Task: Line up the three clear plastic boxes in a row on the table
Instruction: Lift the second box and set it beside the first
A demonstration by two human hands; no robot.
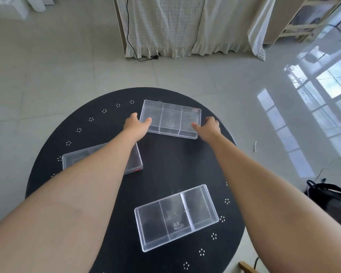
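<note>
head view looks down on a round black table (161,164) with small white dot clusters near its rim, carrying three clear plastic boxes, each split by dividers into three compartments. the far box (170,119) lies near the far edge of the table, its long side running roughly across the view, and both hands are on it. the left hand (135,125) grips the box's left short end: the thumb (147,121) hooks over the rim into the left compartment while the other fingers reach around the outside of the end wall, so the hand is closed on that wall. the right hand (209,126) grips the right short end in the same way, thumb (195,126) lying over the rim into the right compartment and the remaining fingers curled around the outer side, mostly hidden behind the hand. whether the box is lifted or resting on the table cannot be told. the left box (135,160) lies near the table's left edge, largely hidden under the left forearm. the near box (176,217) lies toward the near right part of the table, turned at an angle, well apart from the other two and touched by neither hand.
</note>
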